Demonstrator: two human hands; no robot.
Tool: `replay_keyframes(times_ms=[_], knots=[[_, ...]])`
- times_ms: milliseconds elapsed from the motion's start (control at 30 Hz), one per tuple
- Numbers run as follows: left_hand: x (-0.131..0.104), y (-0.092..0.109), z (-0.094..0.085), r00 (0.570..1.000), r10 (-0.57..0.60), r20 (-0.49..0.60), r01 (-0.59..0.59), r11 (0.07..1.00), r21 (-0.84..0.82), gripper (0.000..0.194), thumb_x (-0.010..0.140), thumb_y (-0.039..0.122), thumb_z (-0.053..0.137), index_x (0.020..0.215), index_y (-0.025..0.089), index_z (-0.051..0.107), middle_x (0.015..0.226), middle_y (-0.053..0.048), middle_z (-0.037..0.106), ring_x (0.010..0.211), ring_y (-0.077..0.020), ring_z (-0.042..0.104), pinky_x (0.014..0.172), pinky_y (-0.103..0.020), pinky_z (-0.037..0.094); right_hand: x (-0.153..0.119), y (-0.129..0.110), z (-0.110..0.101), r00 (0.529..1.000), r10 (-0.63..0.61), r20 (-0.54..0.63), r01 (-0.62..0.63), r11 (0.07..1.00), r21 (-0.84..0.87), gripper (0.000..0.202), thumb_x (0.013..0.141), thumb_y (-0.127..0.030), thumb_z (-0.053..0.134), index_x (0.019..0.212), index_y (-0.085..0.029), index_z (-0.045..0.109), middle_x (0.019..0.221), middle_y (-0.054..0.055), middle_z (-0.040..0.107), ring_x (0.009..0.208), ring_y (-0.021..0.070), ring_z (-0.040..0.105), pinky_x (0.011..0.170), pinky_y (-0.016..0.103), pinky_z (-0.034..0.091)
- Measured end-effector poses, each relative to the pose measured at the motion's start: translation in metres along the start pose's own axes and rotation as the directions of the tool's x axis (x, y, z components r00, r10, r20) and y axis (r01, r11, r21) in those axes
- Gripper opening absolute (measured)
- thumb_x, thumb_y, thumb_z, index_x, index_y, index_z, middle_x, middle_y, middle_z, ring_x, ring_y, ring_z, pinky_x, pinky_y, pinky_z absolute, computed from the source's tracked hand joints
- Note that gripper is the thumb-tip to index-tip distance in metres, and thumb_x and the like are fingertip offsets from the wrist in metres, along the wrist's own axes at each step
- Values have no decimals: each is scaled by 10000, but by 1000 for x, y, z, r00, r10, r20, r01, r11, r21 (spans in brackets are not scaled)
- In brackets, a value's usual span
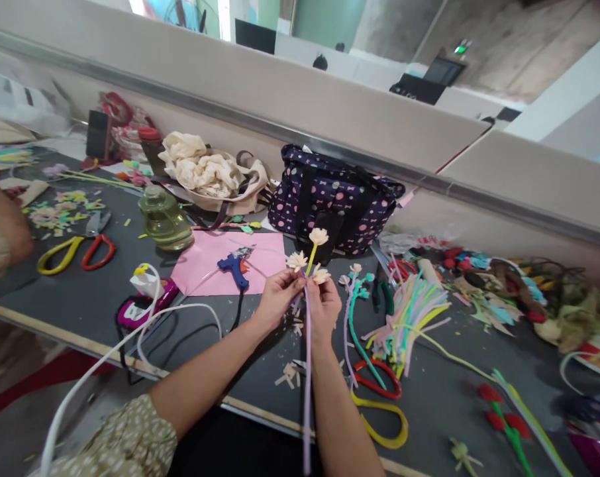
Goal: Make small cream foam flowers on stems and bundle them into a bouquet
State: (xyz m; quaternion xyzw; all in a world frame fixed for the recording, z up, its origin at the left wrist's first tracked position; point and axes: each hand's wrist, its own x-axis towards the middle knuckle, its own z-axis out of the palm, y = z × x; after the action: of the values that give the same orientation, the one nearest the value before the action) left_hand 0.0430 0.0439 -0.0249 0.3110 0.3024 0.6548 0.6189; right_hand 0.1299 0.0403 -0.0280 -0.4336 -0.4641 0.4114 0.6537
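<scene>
Both my hands meet over the dark table around a small handmade flower stem with a long lilac stalk hanging toward me. Cream blossoms top it, one of them on a yellow stalk, with others at the fingertips. My left hand pinches the stem from the left. From the right, my right hand has its fingers closed round the same stem. Left of them a blue hot glue gun lies on a pink sheet. Close on the right are finished lilac and teal stems.
Red-and-yellow scissors lie by my right forearm, another pair at left near a co-worker's hand. A jar of yellowish liquid, a dotted bag and a pipe cleaner bundle stand around. A white cable crosses the front edge.
</scene>
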Motion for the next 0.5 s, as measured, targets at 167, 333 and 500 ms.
replay_keyframes(times_ms=[167,333,500], knots=[[0,7,-2,995,-60,86,58,998,17,257,631,310,799,761,134,665,673,4,602,569,-69,512,574,-190,422,7,-5,-7,998,7,68,-14,994,106,206,787,-368,600,839,-169,591,808,24,609,710,138,555,688,273,460],[-5,15,0,961,-230,152,232,973,5,264,595,292,820,728,127,661,602,-4,598,497,-73,518,491,-185,390,14,-8,-14,985,103,140,-136,959,247,191,698,-311,646,845,-190,636,763,5,631,638,122,561,614,248,451],[-6,18,2,932,-316,178,315,948,39,246,583,271,822,683,125,652,616,-8,612,497,-78,536,511,-201,411,19,-10,-21,965,182,189,-219,955,198,183,633,-343,682,729,-197,630,669,0,637,589,134,578,551,252,472]])
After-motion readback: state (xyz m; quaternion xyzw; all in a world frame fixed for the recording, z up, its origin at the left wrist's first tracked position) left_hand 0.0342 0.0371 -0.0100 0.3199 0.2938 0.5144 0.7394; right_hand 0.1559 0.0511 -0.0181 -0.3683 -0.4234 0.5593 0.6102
